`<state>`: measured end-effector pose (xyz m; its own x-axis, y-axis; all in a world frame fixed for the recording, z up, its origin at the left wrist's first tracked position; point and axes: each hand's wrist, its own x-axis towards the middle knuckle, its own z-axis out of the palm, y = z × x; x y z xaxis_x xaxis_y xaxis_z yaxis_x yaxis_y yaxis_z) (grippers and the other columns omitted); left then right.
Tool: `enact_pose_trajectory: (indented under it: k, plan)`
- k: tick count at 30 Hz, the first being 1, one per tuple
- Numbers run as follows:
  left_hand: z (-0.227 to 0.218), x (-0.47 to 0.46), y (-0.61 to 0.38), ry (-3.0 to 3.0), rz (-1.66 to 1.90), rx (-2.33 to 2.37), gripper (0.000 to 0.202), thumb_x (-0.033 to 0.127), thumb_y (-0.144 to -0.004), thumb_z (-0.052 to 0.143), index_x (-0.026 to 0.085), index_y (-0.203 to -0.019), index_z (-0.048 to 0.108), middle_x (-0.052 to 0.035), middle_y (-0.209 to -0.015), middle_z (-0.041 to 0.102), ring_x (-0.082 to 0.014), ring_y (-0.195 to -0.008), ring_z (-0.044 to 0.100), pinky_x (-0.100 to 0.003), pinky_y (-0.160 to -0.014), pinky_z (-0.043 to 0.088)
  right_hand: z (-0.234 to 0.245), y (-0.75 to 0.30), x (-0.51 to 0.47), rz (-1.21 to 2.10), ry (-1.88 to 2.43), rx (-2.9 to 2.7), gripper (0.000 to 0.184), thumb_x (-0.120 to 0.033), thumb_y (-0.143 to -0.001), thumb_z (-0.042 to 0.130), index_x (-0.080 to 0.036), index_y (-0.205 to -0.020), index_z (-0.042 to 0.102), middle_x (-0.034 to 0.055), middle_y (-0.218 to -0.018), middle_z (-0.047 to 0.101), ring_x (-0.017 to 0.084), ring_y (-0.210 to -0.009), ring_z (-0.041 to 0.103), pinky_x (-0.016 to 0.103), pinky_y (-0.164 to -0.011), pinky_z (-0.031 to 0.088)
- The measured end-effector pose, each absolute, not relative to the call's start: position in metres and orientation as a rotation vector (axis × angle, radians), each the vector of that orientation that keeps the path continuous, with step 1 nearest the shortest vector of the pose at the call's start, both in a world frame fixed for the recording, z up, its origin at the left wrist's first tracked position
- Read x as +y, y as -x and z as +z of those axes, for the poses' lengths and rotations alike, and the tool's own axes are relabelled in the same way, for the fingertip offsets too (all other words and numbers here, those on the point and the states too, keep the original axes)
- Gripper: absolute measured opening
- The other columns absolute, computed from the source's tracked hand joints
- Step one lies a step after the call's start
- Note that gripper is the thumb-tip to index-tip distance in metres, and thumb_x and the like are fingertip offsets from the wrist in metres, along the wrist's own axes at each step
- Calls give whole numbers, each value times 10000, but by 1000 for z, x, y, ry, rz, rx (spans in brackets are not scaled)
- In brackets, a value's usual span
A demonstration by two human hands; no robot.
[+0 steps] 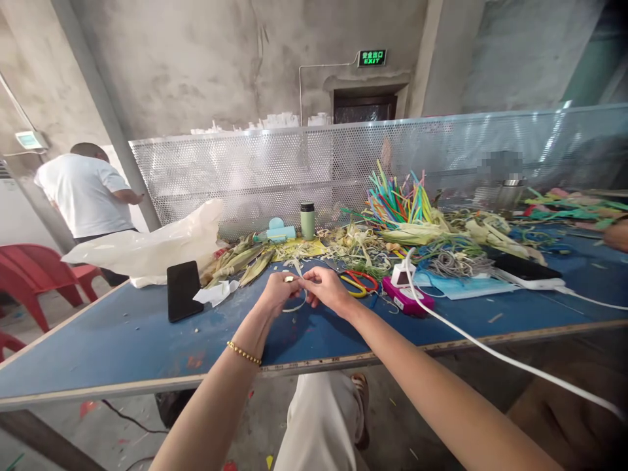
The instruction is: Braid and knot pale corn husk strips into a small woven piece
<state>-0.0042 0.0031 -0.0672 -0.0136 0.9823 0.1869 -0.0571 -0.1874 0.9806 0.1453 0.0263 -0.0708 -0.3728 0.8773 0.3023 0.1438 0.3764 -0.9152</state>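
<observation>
Left hand (280, 292) and right hand (328, 288) brought together, fingers bent inward

Both bare forearms reach forward from the lower edge of the view, slanting toward each other. The left forearm (220, 392) rises rightward; the right forearm (422, 373) runs up and leftward. At the left wrist (262, 314) and right wrist (352, 309) the arms narrow, and thumbs and index fingers pinch close together, the remaining fingers curled.

We wear a gold-coloured beaded bracelet (244, 354) at our left wrist and a gold-coloured ring (288, 279) on our left fingers (277, 290). Our trousers (318, 425) are pale beige, our strapped sandal (360, 379) brownish.
</observation>
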Motion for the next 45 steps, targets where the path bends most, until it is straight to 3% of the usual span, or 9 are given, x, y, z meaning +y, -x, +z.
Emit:
enact_pose_trajectory:
  k: [6, 14, 22, 25, 38, 45]
  plan:
    - [-65, 1, 5, -1177, 1332, 1016, 166, 175, -559, 784, 78, -608, 659, -23, -500, 581, -81, -444, 509, -205, -473, 367, -61, -146, 17, 1254, 836, -1606, 411, -466, -661, 807, -140, -792, 594, -16, -550, 611, 105, -443, 575, 204, -369, 482]
    - [-62, 0, 5, -1135, 1340, 1017, 163, 149, -588, 786, 92, -611, 635, -33, -513, 604, -91, -444, 535, -203, -461, 379, -57, -147, 17, 1382, 867, -1472, 322, -335, -634, 847, -132, -737, 620, -30, -506, 578, 77, -421, 518, 176, -350, 447]
    - [-63, 3, 4, -1101, 1303, 1001, 168, 105, -627, 756, 121, -625, 589, -20, -509, 603, -104, -425, 551, -203, -439, 383, -61, -148, 19, 1404, 924, -1514, 146, -235, -754, 696, -135, -694, 609, -9, -499, 584, 81, -427, 525, 163, -357, 422]
    - [-63, 3, 4, -1101, 1281, 973, 183, 114, -643, 760, 128, -632, 578, -24, -522, 613, -112, -426, 560, -206, -433, 382, -62, -147, 20, 1400, 930, -1516, 158, -211, -765, 649, -146, -639, 578, -12, -484, 571, 80, -407, 514, 165, -353, 413]
    - [-62, 2, 2, -1091, 1280, 951, 205, 79, -685, 717, 125, -578, 547, -38, -528, 612, -107, -441, 565, -208, -472, 395, -59, -144, 18, 1422, 952, -1472, 142, -182, -732, 635, -149, -615, 562, -17, -484, 570, 77, -389, 504, 174, -358, 426]
    - [-65, 3, 4, -1157, 1284, 918, 176, 165, -635, 775, 109, -610, 610, -53, -567, 632, -107, -471, 561, -227, -504, 409, -55, -147, 15, 1472, 876, -1419, 127, -210, -691, 680, -158, -660, 568, -21, -512, 570, 87, -414, 529, 184, -349, 440]
